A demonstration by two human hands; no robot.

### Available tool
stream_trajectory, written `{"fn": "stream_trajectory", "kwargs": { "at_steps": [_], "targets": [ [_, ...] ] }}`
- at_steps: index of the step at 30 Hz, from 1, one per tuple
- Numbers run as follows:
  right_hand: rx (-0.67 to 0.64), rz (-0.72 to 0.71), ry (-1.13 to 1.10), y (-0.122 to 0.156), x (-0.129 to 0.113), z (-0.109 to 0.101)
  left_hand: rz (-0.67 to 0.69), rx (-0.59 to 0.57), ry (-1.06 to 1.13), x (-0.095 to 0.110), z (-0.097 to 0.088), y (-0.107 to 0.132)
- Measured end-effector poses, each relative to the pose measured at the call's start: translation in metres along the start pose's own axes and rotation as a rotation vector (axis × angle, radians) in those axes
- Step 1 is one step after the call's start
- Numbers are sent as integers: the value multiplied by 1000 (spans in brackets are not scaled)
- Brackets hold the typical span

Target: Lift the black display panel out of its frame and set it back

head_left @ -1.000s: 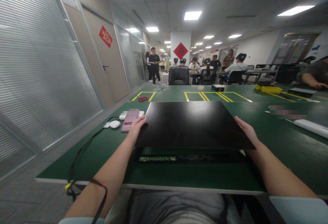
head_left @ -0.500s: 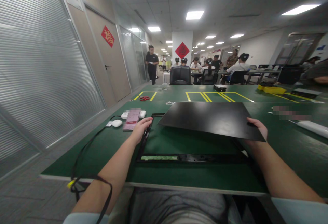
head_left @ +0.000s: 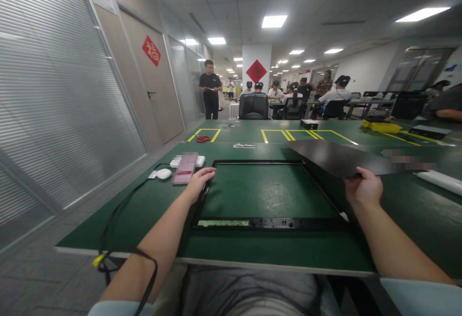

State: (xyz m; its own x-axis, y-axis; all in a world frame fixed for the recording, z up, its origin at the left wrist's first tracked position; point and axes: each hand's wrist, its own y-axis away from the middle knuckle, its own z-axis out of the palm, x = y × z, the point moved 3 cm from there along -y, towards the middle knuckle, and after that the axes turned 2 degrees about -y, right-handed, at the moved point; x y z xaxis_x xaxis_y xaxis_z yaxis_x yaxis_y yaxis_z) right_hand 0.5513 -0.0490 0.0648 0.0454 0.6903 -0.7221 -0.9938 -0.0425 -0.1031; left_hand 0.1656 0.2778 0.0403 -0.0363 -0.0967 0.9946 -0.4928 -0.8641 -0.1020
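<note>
A thin black rectangular frame lies flat on the green table in front of me, with bare green mat showing through its middle. My left hand rests on the frame's left edge with its fingers curled over it. My right hand is closed on the near edge of a flat black panel, held just above the table to the right of the frame.
A pink phone, a white mouse-like device and a black cable lie to my left. Red scissors and yellow floor-style markings sit farther back. A white bar lies at right. Several people sit or stand at distant tables.
The black panel, first covering the frame and held by both hands, was lifted and carried to the right by my right hand. My left hand dropped onto the frame's left edge.
</note>
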Motion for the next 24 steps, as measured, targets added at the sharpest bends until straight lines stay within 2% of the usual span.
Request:
{"fn": "stream_trajectory", "kwargs": {
  "at_steps": [7, 13, 19, 24],
  "targets": [
    [144, -64, -12, 0, -5, -4, -22, -23, 0, 0, 1, 2],
    [229, 6, 70, -1, -3, -5, -25, -24, -25, 0, 2, 2],
    [240, 156, 166, -9, 6, -9, 15, -11, -78, 5, 2, 4],
    [237, 144, 168, -15, 14, -16, 35, -21, -97, -1, 1, 1]
  ]
}}
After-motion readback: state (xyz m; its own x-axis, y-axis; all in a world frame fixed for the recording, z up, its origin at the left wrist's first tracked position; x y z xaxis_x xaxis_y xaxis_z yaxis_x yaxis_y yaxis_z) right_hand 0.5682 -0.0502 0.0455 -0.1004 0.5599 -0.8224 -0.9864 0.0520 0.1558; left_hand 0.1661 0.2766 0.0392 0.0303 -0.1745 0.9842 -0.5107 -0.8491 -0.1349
